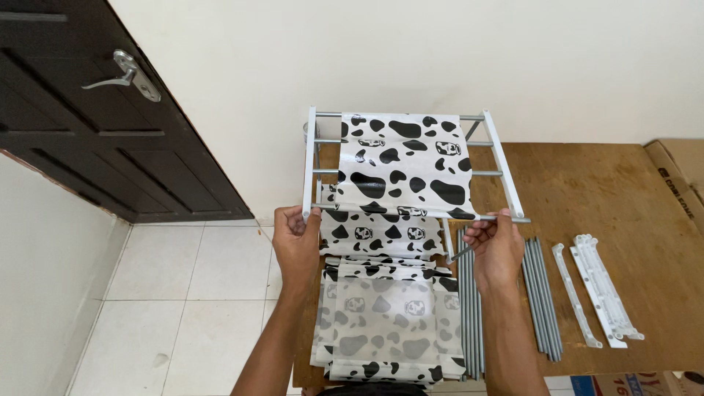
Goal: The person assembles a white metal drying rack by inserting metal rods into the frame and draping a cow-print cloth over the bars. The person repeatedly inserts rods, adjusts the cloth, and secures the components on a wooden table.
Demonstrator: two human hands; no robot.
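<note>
Cow-print shelf frame (411, 165), white-railed; left hand (295, 238) and right hand (496, 246) pinch its front rod.

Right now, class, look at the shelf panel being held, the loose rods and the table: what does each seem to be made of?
Cow-print sheet: likely thin non-woven fabric or plastic; it sags slightly between rods. Grey rods: probably painted or coated metal tubes, smooth with a dull sheen. White side rails: seemingly moulded plastic, glossy. Table: wood or plywood, grain visible, worn matt finish.

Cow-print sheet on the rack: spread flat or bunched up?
Spread flat: the cow-print sheet lies stretched over the rack's grey rods, between its white side rails.
</note>
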